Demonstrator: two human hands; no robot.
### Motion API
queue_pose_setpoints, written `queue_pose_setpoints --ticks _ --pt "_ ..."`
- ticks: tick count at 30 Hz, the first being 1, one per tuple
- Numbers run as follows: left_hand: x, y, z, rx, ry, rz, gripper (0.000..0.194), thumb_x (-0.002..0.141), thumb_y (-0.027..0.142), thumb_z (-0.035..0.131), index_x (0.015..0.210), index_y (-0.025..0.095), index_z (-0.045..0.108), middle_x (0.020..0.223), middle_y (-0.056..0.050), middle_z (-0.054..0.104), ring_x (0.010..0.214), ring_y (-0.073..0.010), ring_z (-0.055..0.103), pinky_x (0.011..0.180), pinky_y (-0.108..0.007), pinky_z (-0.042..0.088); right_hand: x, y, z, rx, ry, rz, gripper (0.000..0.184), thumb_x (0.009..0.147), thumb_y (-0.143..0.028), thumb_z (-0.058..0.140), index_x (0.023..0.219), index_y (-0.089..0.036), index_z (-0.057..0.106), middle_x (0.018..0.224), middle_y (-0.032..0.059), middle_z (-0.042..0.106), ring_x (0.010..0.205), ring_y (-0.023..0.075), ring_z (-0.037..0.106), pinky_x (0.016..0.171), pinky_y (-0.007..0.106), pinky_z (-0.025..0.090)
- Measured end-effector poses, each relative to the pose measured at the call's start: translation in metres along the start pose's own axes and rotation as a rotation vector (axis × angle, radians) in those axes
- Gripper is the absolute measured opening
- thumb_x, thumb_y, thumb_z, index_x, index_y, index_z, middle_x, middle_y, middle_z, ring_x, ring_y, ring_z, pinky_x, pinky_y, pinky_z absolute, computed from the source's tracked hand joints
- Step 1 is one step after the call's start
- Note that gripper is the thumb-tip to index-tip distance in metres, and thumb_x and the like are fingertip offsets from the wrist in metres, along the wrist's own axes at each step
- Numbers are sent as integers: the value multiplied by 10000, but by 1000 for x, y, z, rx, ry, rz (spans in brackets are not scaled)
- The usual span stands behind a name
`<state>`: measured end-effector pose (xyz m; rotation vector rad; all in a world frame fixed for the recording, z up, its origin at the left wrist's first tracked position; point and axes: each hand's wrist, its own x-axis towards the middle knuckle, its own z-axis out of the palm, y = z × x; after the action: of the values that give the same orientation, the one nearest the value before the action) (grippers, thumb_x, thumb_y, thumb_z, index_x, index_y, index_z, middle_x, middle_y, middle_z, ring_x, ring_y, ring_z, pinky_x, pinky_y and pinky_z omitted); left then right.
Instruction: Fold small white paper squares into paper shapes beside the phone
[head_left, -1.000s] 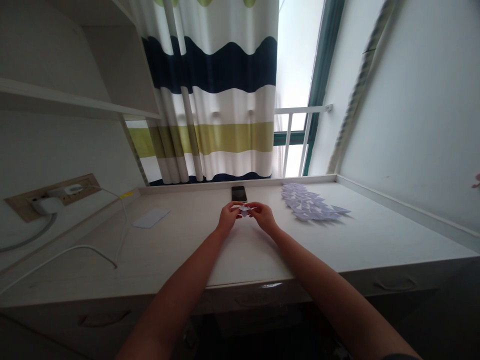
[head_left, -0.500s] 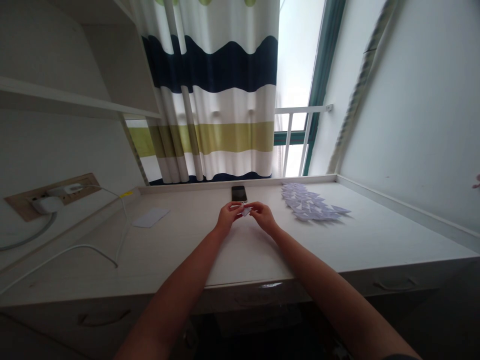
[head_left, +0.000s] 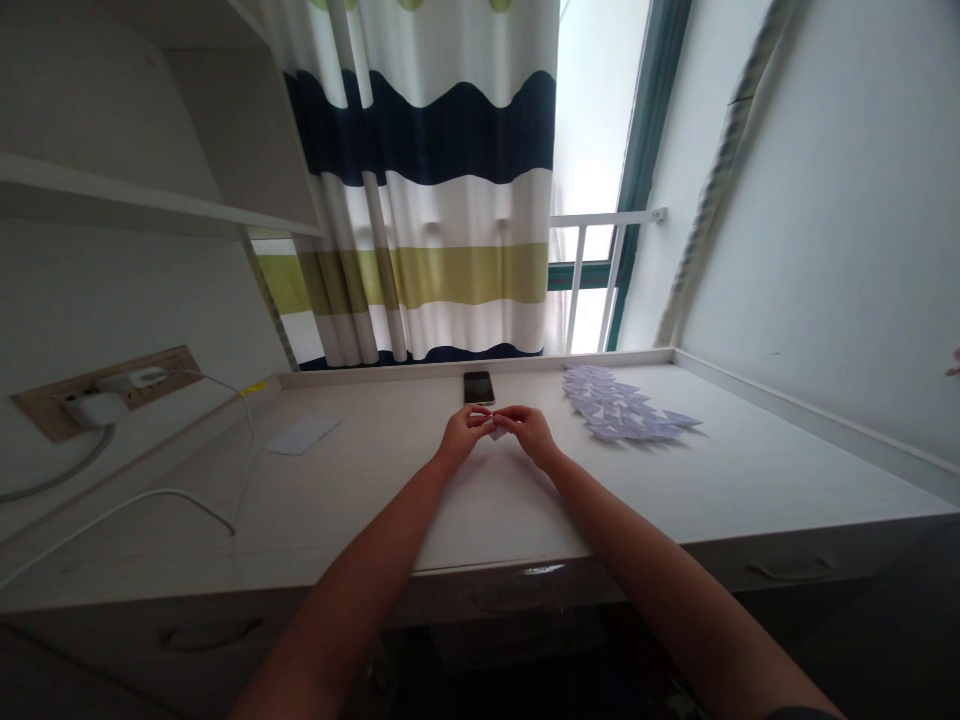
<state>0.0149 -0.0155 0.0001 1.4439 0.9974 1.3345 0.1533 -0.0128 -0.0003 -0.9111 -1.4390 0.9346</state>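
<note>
Between my two hands is a small piece of folded white paper [head_left: 499, 432], its lower corner showing below my fingers. My left hand [head_left: 463, 434] pinches it from the left, with thumb and fingertips together. From the right, my right hand [head_left: 527, 431] grips the same paper, its fingertips almost touching those of the left. My fingers hide the paper's upper part. Just beyond my hands a dark phone [head_left: 478, 387] lies flat on the white desk [head_left: 375, 470]. To the right lies a pile of folded white paper triangles [head_left: 619, 405].
Flat white sheets [head_left: 303, 434] lie at the left of the desk. White cables [head_left: 244, 470] run across the left side from chargers in a wall socket [head_left: 105, 392]. A low ledge [head_left: 375, 376] borders the back, below a striped curtain [head_left: 450, 210].
Both hands have shifted slightly to the right and drawn closer together over the paper. The paper has turned, with its corner now pointing down. The pile and loose sheets stay put.
</note>
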Motion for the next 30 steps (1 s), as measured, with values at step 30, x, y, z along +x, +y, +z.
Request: queue_pose_setpoints --ticks 30 --pt "2 4 -6 227 -31 31 202 576 330 659 596 130 647 515 9 563 525 -94 467 551 -229 385 -3 -10 -5 4 -50 87 269 582 -370 656 667 -115 651 606 27 615 583 128 522 605 273 393"
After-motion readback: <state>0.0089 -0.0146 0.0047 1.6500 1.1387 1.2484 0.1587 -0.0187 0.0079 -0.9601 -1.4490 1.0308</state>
